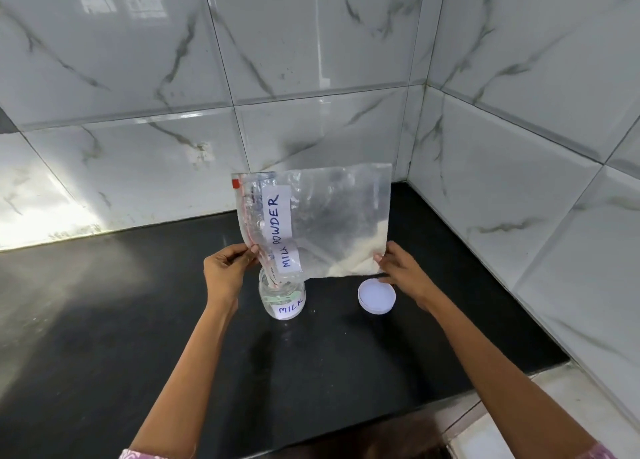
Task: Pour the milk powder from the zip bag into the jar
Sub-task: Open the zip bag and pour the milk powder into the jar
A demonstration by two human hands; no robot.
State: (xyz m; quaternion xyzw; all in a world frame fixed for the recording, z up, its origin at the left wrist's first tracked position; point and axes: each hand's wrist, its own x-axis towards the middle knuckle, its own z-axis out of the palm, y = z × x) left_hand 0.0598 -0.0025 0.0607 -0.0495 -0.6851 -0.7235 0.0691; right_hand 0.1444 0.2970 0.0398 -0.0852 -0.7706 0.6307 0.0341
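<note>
A clear zip bag (332, 216) with a white label reading MILK POWDER is held on its side above the counter. Its zip end points left and down, and one corner dips into the mouth of a small clear jar (282, 299) labelled MILK. Pale milk powder (360, 257) lies along the bag's lower right edge. My left hand (225, 271) pinches the bag's zip end just above the jar. My right hand (401, 271) grips the bag's bottom right corner.
The jar's white lid (376, 296) lies flat on the black counter (173, 320), right of the jar and under my right hand. Marble-look tiled walls (311, 77) close the back and right sides. The counter's front edge runs at the lower right.
</note>
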